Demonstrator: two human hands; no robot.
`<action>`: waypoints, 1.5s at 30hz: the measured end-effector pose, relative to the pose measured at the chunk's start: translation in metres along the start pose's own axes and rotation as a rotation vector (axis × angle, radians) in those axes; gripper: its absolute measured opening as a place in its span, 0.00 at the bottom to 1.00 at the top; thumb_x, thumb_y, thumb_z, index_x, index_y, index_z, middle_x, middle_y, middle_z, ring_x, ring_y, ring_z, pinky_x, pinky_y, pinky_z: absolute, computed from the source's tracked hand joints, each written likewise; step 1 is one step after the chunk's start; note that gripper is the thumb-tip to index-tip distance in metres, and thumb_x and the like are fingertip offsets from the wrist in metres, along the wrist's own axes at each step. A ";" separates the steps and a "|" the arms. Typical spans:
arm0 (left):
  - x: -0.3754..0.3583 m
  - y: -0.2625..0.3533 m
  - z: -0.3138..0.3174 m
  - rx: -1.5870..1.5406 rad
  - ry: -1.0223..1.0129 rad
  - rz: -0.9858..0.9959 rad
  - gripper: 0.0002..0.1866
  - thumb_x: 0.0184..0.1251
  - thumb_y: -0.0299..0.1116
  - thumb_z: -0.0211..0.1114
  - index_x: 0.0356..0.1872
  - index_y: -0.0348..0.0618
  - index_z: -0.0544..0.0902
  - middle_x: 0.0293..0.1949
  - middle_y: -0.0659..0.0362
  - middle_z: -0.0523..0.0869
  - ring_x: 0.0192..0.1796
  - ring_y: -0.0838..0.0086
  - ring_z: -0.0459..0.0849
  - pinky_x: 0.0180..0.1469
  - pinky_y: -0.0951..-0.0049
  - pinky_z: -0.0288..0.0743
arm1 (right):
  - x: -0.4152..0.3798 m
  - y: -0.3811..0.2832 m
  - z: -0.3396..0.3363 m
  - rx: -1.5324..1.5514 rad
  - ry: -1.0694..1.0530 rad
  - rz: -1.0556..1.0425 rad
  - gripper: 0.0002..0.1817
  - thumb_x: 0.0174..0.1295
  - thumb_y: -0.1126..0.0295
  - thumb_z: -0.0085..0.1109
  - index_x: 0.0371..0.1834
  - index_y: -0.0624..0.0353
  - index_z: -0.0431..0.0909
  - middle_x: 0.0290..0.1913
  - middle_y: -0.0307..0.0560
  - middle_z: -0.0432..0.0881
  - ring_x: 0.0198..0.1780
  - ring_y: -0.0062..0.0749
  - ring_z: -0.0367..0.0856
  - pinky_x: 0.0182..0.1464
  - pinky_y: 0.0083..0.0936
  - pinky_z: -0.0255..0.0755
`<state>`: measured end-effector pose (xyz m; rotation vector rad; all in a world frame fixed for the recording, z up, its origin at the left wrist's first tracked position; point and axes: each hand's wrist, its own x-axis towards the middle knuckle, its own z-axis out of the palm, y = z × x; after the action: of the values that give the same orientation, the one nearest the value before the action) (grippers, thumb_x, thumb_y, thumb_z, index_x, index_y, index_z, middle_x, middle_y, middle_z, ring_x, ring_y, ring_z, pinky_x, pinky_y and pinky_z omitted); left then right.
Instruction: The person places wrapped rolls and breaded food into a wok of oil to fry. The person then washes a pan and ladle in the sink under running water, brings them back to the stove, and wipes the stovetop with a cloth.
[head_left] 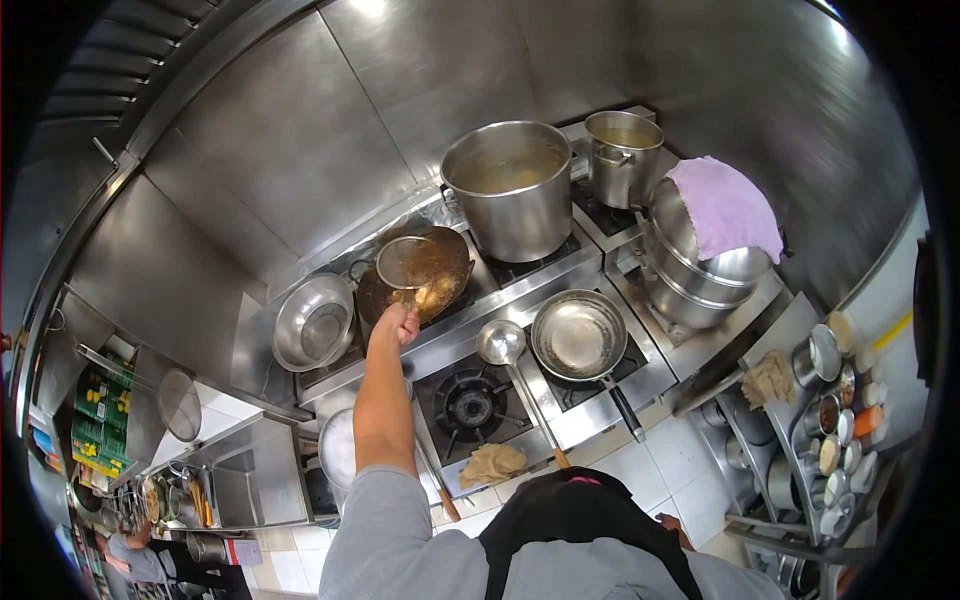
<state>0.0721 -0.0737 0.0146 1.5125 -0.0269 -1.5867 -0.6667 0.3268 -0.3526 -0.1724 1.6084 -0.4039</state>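
- The grip of the left hand point(401, 322) was closed, its fingers curled together around what looked like the handle of a round strainer point(403, 262).
- The right hand point(670, 522) showed only in part, at five o'clock from the middle of the view; its state could not be told.
- The strainer's round head was over the dark wok point(455, 262), at eleven o'clock from the person.
- Golden-brown pieces point(432, 296) lay in the wok, just beyond the fingers, on the six o'clock side.
- What seemed done: the wok was on the stove point(585, 425), the pieces were in it and the strainer was in use.
- What seemed left: the pieces were in the wok, so the work there looked under way rather than finished. How cooked they were could not be judged.
- A metal basin point(290, 335) sat beside the wok at eight o'clock from it.
- A stockpot point(515, 220) with liquid in it stood near the wok, toward two o'clock.
- From the wok, a frying pan point(580, 335) rested toward four o'clock, with a ladle point(500, 342) just beside it.
- A folded cloth point(491, 465) lay at five o'clock from the wok, near the stove's front edge.
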 end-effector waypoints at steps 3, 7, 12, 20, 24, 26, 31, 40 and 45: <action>-0.011 -0.006 0.010 -0.031 -0.103 -0.046 0.12 0.72 0.32 0.43 0.31 0.44 0.74 0.14 0.70 0.66 0.11 0.86 0.60 0.10 0.86 0.53 | 0.013 -0.007 0.000 -0.052 -0.027 -0.034 0.18 0.68 0.62 0.52 0.56 0.59 0.72 0.45 0.55 0.78 0.42 0.44 0.80 0.38 0.46 0.80; -0.032 -0.021 0.007 -0.080 -0.151 -0.072 0.11 0.71 0.30 0.43 0.32 0.43 0.75 0.15 0.70 0.65 0.11 0.86 0.57 0.10 0.86 0.52 | 0.017 -0.034 0.007 0.057 -0.010 -0.023 0.18 0.68 0.60 0.52 0.55 0.58 0.72 0.44 0.52 0.78 0.41 0.41 0.79 0.39 0.44 0.79; -0.071 -0.045 -0.023 -0.015 -0.202 -0.018 0.10 0.68 0.26 0.44 0.33 0.43 0.76 0.15 0.70 0.64 0.12 0.86 0.55 0.10 0.85 0.50 | -0.003 -0.077 0.022 0.054 0.024 -0.002 0.18 0.70 0.57 0.50 0.57 0.54 0.72 0.49 0.49 0.76 0.47 0.41 0.77 0.47 0.45 0.77; -0.133 -0.040 -0.092 0.048 -0.106 0.147 0.04 0.72 0.29 0.49 0.38 0.45 0.72 0.16 0.71 0.63 0.12 0.87 0.55 0.11 0.84 0.48 | -0.013 -0.074 0.027 -0.035 0.031 0.024 0.20 0.69 0.59 0.49 0.60 0.55 0.71 0.49 0.50 0.77 0.46 0.41 0.78 0.45 0.45 0.77; -0.031 -0.009 -0.152 1.022 0.312 0.570 0.11 0.66 0.27 0.51 0.43 0.34 0.78 0.23 0.51 0.80 0.17 0.65 0.76 0.19 0.64 0.71 | 0.005 -0.057 0.021 -0.108 0.000 0.036 0.18 0.68 0.60 0.51 0.57 0.56 0.72 0.46 0.50 0.78 0.43 0.41 0.78 0.43 0.45 0.77; -0.008 -0.010 -0.155 1.711 0.519 0.733 0.13 0.63 0.28 0.52 0.43 0.31 0.81 0.29 0.42 0.86 0.22 0.56 0.84 0.26 0.58 0.78 | 0.012 -0.057 0.020 -0.129 -0.006 0.032 0.18 0.68 0.60 0.51 0.55 0.57 0.72 0.45 0.50 0.77 0.42 0.41 0.78 0.43 0.44 0.77; 0.036 -0.036 -0.109 1.252 0.736 0.643 0.15 0.59 0.32 0.55 0.38 0.31 0.83 0.39 0.37 0.86 0.38 0.52 0.87 0.32 0.53 0.79 | -0.022 -0.086 0.036 -0.007 0.047 -0.016 0.18 0.69 0.60 0.49 0.58 0.56 0.72 0.47 0.49 0.77 0.45 0.40 0.78 0.48 0.43 0.76; 0.008 -0.016 -0.032 0.255 0.253 0.180 0.08 0.66 0.32 0.44 0.34 0.46 0.72 0.16 0.64 0.67 0.13 0.77 0.61 0.15 0.75 0.54 | -0.034 -0.056 0.022 0.076 0.056 -0.008 0.18 0.68 0.58 0.51 0.57 0.54 0.72 0.47 0.48 0.77 0.45 0.39 0.77 0.45 0.42 0.76; 0.007 -0.017 -0.028 -0.024 0.019 0.113 0.09 0.68 0.27 0.40 0.38 0.45 0.71 0.16 0.68 0.66 0.12 0.83 0.59 0.12 0.81 0.51 | 0.015 0.000 -0.009 -0.001 -0.026 0.060 0.19 0.68 0.59 0.52 0.58 0.55 0.71 0.47 0.51 0.77 0.44 0.41 0.79 0.41 0.45 0.77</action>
<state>0.0860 -0.0525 -0.0079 1.4814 -0.0814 -1.4783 -0.6771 0.3225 -0.3664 -0.1289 1.5840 -0.3531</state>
